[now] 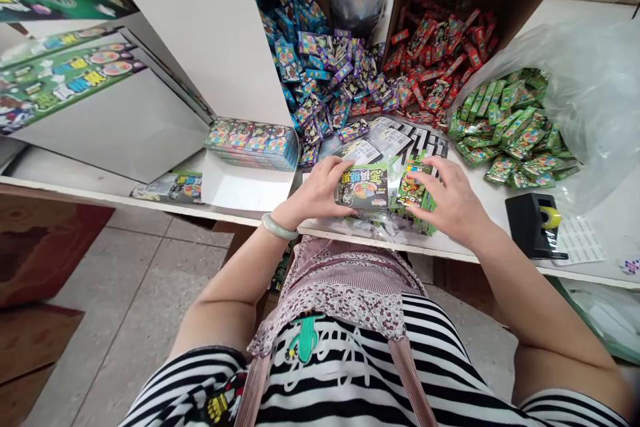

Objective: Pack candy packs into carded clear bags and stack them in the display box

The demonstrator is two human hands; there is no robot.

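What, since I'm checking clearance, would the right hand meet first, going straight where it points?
Past the green packet at its fingers, the right hand would likely meet the dark box first; depth is unclear.

The held box (364, 188) is black with pale letters; the held packet (410, 190) is green, with multicoloured print. The shirt (320, 373) has black and white stripes. The apron (345, 317) shows dark red flowers on white. The bracelet (279, 227) is pale green.
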